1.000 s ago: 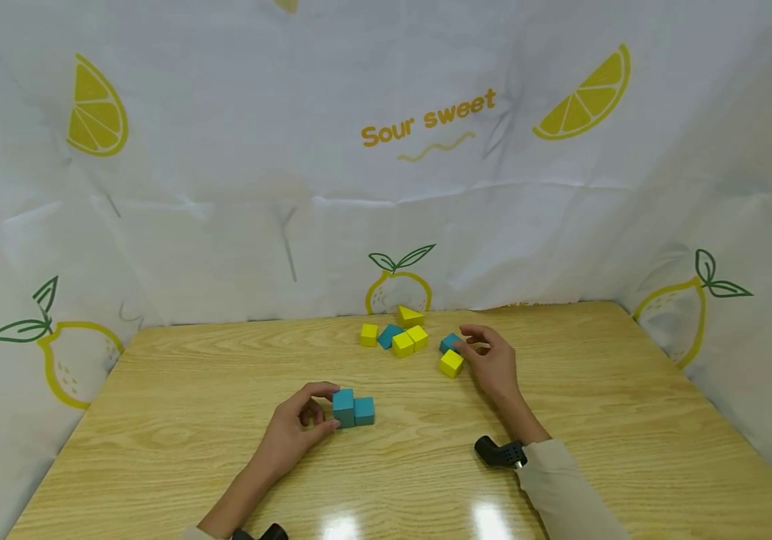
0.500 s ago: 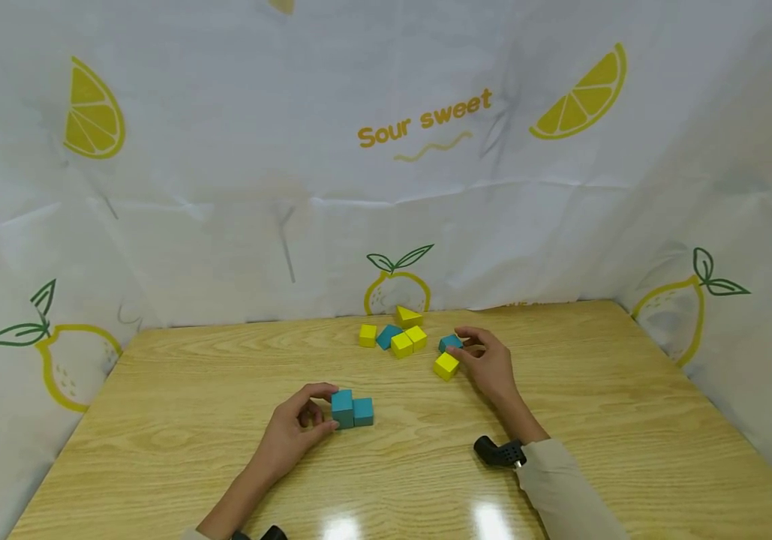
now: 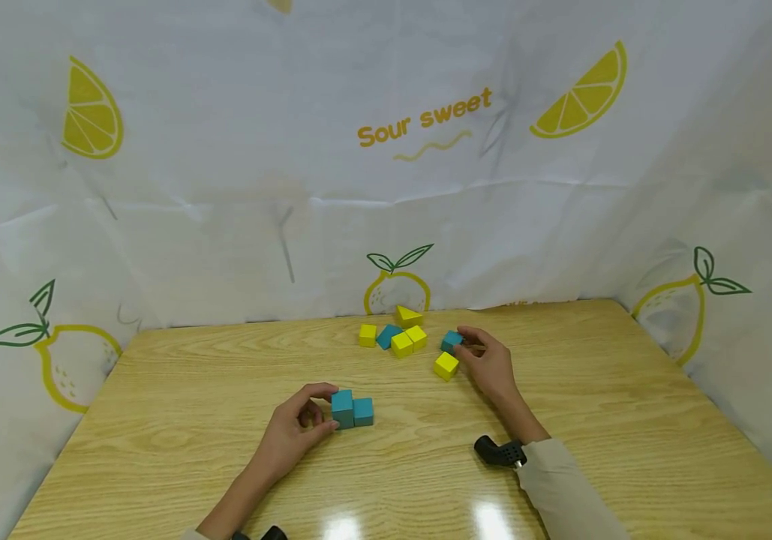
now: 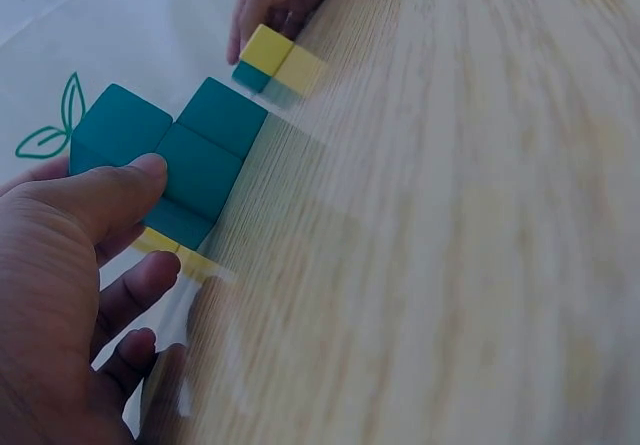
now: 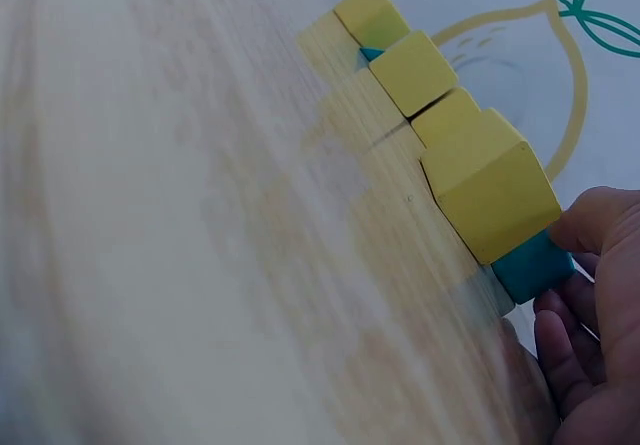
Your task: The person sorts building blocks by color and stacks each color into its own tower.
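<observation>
My left hand (image 3: 298,424) pinches the left part of a small blue block group between thumb and fingers. In the left wrist view this group shows an upper blue block (image 4: 120,125) over the lower ones, with my thumb on its side. A lower blue block (image 3: 364,412) stands against its right side on the table. Farther back, my right hand (image 3: 490,367) holds a blue block (image 3: 451,342) between thumb and fingers. Right in front of that block lies a yellow cube (image 3: 446,366); it partly hides the blue block in the right wrist view.
Behind, near the back edge of the wooden table (image 3: 223,390), lie several yellow cubes (image 3: 402,345), a tilted blue block (image 3: 389,336) and a yellow triangular block (image 3: 409,315). A white lemon-print cloth (image 3: 223,150) hangs behind the table.
The yellow cube by my right hand shifted slightly left and toward me. Then the blue block there turned and shifted a little, with my right thumb and fingers at it. My left hand stayed still.
</observation>
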The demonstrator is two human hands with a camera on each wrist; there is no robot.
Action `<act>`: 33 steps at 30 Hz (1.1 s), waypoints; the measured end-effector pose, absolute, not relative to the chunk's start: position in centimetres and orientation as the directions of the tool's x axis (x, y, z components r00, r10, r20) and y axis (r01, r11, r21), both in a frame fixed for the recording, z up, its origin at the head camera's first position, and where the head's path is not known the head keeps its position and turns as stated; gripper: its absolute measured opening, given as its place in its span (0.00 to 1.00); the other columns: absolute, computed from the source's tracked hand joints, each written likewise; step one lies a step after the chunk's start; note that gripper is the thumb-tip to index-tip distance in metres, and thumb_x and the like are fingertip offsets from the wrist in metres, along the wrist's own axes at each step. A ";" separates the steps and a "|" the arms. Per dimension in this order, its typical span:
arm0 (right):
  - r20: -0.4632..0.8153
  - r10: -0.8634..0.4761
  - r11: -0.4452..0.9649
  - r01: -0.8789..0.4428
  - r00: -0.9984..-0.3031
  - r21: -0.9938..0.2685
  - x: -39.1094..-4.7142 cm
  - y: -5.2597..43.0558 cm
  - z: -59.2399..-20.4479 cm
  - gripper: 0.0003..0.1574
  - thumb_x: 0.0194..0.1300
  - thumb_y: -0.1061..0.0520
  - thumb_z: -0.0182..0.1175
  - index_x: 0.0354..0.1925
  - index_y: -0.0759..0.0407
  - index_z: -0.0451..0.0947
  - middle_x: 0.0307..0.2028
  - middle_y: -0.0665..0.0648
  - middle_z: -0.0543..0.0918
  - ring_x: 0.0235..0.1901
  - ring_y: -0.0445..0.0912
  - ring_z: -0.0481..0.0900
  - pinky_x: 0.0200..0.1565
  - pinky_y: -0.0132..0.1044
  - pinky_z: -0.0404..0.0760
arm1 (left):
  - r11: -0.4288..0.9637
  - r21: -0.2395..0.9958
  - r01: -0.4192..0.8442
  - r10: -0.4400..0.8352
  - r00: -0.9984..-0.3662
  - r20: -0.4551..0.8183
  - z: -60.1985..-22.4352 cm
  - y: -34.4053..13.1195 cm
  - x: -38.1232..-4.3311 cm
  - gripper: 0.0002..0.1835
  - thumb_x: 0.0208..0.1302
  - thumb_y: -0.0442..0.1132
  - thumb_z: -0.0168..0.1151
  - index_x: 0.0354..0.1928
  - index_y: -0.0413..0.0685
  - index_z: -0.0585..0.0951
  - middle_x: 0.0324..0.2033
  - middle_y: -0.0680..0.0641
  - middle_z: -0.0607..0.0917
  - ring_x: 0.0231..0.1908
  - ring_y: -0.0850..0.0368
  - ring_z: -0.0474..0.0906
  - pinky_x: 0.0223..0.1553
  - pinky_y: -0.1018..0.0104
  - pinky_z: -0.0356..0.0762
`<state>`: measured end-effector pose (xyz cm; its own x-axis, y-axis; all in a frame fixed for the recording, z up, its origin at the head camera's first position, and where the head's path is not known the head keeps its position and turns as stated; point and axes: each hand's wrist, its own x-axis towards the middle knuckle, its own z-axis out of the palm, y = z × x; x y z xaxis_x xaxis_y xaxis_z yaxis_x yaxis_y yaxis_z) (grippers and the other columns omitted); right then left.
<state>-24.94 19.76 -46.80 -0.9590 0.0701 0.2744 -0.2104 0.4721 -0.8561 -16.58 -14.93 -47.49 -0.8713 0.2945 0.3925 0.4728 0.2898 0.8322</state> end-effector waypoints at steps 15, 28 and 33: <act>0.255 0.057 0.510 -0.191 -0.965 -0.838 -25.0 19.7 -47.0 0.29 0.65 0.57 0.63 0.62 0.64 0.71 0.51 0.66 0.78 0.49 0.56 0.78 0.48 0.47 0.77 | 0.312 0.824 0.473 0.305 -0.871 0.384 -47.6 -15.0 -16.7 0.26 0.56 0.35 0.70 0.57 0.57 0.76 0.43 0.55 0.80 0.27 0.59 0.73 0.27 0.68 0.69; 0.254 0.058 0.523 -0.187 -0.966 -0.832 -25.1 19.9 -47.1 0.25 0.66 0.59 0.62 0.60 0.63 0.71 0.46 0.64 0.79 0.45 0.56 0.78 0.45 0.48 0.78 | 0.313 0.834 0.454 0.283 -0.883 0.374 -46.9 -14.6 -16.3 0.26 0.55 0.27 0.69 0.56 0.51 0.76 0.42 0.50 0.80 0.26 0.54 0.72 0.25 0.68 0.69; 0.241 0.071 0.494 -0.176 -0.968 -0.852 -25.0 20.0 -47.0 0.25 0.66 0.57 0.62 0.59 0.63 0.72 0.47 0.64 0.78 0.46 0.55 0.77 0.48 0.48 0.77 | 0.302 0.843 0.445 0.294 -0.885 0.361 -45.0 -14.3 -15.4 0.25 0.55 0.24 0.67 0.56 0.44 0.76 0.42 0.46 0.80 0.26 0.50 0.73 0.26 0.67 0.70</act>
<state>-25.01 19.99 -46.96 -0.9680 0.0710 0.2406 -0.1755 0.4936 -0.8518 -15.43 -14.30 -44.98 -0.8848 0.2941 0.3614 0.4448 0.3021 0.8432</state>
